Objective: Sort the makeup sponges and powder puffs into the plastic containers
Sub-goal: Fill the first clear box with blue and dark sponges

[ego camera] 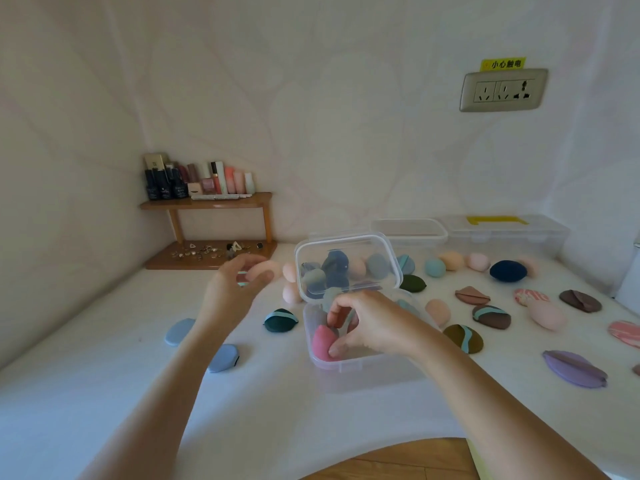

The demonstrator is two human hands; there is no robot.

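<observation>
While your right hand pinches the red sponge | left hand blurry, grip unclear | box may slide if you push.

I see a pale leaf-patterned wall, a beige wall socket panel, and a two-tier wooden corner shelf.

One text reads clearly: a yellow sticker on the wall, just above the wall socket, carries the black characters 小心触电, with a small warning symbol at its left end. On the wooden shelf in the corner, the dark bottles bear pale label print and the gold box behind them a small mark, all too small and blurred to read.
</observation>
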